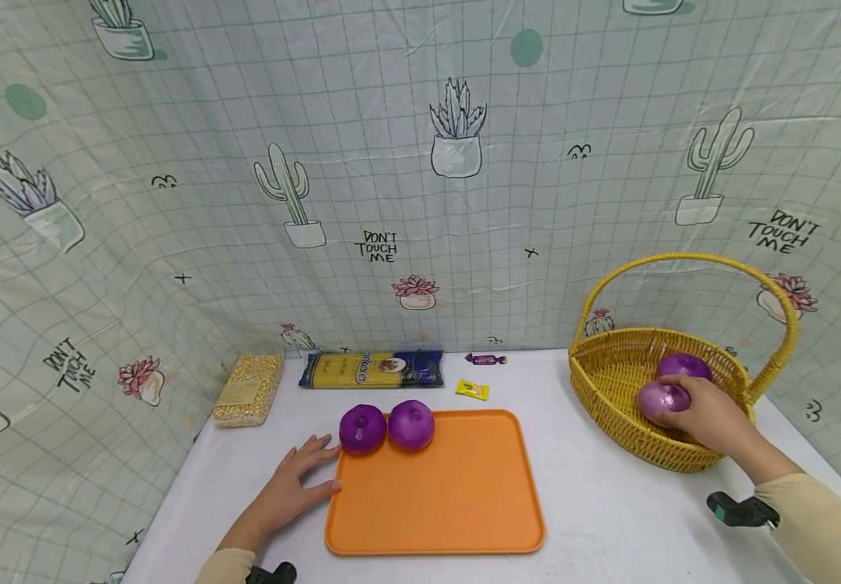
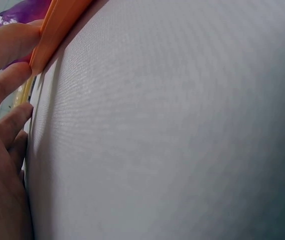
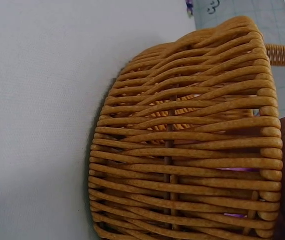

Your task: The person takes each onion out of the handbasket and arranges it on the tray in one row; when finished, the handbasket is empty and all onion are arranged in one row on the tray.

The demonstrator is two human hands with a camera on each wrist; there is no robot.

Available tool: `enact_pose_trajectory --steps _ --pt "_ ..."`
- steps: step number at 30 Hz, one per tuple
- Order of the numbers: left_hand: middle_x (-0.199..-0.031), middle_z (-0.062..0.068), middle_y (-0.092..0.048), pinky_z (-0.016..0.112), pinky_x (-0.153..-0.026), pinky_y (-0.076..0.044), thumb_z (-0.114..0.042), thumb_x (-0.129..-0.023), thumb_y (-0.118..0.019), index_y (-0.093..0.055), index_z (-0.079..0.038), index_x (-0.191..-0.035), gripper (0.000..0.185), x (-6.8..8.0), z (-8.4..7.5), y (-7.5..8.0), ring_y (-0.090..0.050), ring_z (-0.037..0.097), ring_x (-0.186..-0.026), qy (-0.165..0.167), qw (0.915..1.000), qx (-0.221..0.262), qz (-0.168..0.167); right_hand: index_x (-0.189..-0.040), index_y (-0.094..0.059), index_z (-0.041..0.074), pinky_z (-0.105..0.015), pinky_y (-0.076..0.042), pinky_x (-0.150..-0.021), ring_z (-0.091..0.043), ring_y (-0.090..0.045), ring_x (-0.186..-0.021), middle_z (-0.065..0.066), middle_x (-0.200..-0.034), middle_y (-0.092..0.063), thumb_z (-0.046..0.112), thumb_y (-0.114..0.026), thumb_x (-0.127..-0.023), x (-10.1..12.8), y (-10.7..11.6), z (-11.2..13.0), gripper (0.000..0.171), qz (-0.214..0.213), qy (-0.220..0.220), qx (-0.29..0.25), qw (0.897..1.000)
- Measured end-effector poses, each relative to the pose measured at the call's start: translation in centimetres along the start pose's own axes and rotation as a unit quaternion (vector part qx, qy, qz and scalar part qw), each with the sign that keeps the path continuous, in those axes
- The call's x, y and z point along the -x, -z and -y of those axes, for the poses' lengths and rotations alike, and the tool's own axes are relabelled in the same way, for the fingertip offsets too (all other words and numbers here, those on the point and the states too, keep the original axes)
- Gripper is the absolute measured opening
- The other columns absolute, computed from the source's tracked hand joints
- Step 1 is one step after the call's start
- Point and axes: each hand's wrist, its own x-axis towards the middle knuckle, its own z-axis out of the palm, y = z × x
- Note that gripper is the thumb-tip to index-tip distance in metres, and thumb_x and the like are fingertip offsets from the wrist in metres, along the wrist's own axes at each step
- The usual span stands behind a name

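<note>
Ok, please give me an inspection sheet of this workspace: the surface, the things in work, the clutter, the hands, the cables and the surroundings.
Surface: white table, covered with cloth.
Things in work: two purple onions on the far left corner of the orange tray; two more onions in the yellow basket, the nearer onion under the right hand.
Clutter: bag of corn kernels, pasta packet, purple candy, yellow candy, all behind the tray.
Hands: left hand flat on the table, fingers touching the tray's left edge; right hand grips the nearer onion in the basket.
Cables: nothing seen.
Surroundings: cactus-print curtain behind and at both sides.
</note>
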Motion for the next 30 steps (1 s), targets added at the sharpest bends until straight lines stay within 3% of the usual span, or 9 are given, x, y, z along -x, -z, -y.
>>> enact_pose_trajectory --steps 13,30 --pt "-0.157 0.019 -0.042 0.063 -0.123 -0.002 -0.037 -0.089 -0.079 -0.062 -0.008 -0.139 0.06 -0.09 0.2 -0.15 -0.02 0.043 -0.152 -0.004 1.0 -0.003 -0.005 -0.136 -0.047 -0.011 -0.078 -0.043 -0.09 -0.065 -0.048 -0.116 -0.044 -0.129 -0.05 0.021 -0.075 -0.091 -0.15 -0.05 0.15 0.062 0.001 -0.006 0.007 1.0" --pt "-0.157 0.019 -0.042 0.062 -0.123 -0.002 -0.036 -0.089 -0.079 -0.063 -0.009 -0.139 0.059 -0.03 0.14 -0.12 -0.02 0.043 -0.152 -0.003 1.0 0.005 -0.004 -0.135 -0.048 -0.01 -0.079 -0.043 -0.089 -0.066 -0.041 -0.118 -0.046 -0.13 -0.042 0.025 -0.078 -0.088 0.33 -0.38 0.25 0.066 -0.01 -0.007 0.007 1.0"
